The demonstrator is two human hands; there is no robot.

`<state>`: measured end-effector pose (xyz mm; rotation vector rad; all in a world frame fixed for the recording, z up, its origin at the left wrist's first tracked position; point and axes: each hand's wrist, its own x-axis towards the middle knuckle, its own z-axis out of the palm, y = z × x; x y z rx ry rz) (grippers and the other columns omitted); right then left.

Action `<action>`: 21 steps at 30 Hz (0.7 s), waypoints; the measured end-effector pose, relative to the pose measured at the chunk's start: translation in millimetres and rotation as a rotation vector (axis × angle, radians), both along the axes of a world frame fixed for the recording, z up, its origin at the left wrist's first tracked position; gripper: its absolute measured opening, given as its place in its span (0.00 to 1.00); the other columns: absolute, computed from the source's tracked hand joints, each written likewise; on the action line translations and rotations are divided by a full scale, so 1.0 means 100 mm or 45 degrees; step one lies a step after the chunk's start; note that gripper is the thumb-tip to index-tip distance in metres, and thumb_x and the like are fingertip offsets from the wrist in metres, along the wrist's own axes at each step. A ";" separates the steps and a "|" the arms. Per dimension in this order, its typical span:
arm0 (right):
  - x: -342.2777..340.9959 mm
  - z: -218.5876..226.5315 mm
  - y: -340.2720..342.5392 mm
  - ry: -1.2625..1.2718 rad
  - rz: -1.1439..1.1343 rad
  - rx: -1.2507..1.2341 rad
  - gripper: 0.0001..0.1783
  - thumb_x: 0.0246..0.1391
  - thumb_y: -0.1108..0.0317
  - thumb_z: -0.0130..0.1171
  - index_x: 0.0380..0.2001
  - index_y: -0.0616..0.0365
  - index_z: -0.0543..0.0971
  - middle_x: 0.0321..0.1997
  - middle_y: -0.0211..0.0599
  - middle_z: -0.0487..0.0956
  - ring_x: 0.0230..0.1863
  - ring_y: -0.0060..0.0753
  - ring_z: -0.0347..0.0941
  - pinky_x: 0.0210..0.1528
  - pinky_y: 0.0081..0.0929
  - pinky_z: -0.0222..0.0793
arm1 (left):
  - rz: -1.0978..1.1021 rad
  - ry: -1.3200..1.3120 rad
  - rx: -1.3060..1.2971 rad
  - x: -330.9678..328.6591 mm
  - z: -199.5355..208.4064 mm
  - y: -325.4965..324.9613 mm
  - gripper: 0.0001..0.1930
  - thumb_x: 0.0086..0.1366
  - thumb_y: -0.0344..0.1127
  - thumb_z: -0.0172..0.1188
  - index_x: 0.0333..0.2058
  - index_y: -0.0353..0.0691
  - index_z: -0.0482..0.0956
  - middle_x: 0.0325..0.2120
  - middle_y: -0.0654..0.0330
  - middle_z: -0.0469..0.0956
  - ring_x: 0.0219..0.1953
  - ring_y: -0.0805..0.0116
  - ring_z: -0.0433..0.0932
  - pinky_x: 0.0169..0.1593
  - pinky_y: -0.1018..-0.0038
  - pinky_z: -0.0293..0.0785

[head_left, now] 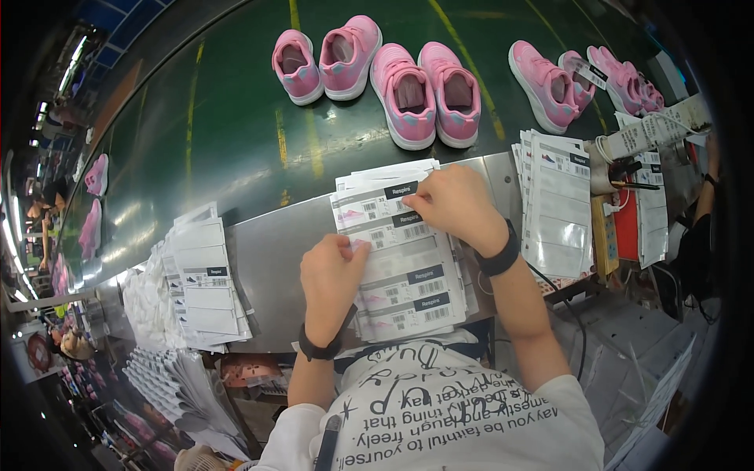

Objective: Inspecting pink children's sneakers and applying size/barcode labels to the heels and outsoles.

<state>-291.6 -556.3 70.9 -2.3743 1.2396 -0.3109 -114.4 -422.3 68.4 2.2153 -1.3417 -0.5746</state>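
A stack of white sticker label sheets (408, 259) lies before me on the metal table edge; its labels carry a pink shoe picture, barcodes and a dark block. At the stack's left edge, my left hand (332, 275) has its fingers bent together on the top label sheet. My right hand (459, 206) pinches at the right end of an upper label, thumb against its dark block. The fingertips partly cover what each hand grips. Dark bands circle both wrists.
Beyond the table, pink shoes (404, 98) stand in pairs on a green conveyor belt (236, 118). Left of me lie more label sheets (200, 282) and a crumpled white pile (149, 302). Further label sheets (556, 204) sit at right, near a cable and a red item (626, 228).
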 end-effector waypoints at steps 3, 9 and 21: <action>-0.04 -0.01 0.04 -0.042 0.007 0.010 0.14 0.44 0.56 0.66 0.18 0.56 0.84 0.18 0.42 0.79 0.25 0.46 0.77 0.29 0.41 0.72 | 0.047 0.090 0.022 0.03 -0.06 -0.01 0.15 0.55 0.36 0.69 0.34 0.27 0.81 0.20 0.56 0.80 0.21 0.70 0.78 0.29 0.76 0.74; -0.08 -0.03 0.06 -0.119 -0.027 0.010 0.15 0.47 0.55 0.65 0.19 0.55 0.85 0.18 0.42 0.79 0.24 0.47 0.76 0.30 0.41 0.71 | 0.135 0.545 0.069 0.19 -0.12 -0.02 0.16 0.54 0.37 0.69 0.36 0.29 0.82 0.21 0.57 0.80 0.24 0.71 0.78 0.29 0.75 0.72; -0.05 0.01 0.05 -0.077 -0.074 -0.024 0.22 0.51 0.50 0.61 0.15 0.57 0.82 0.15 0.45 0.76 0.20 0.48 0.75 0.25 0.42 0.69 | 0.207 0.546 -0.142 0.11 -0.13 0.06 0.13 0.56 0.32 0.69 0.36 0.28 0.82 0.25 0.59 0.81 0.24 0.78 0.76 0.29 0.81 0.71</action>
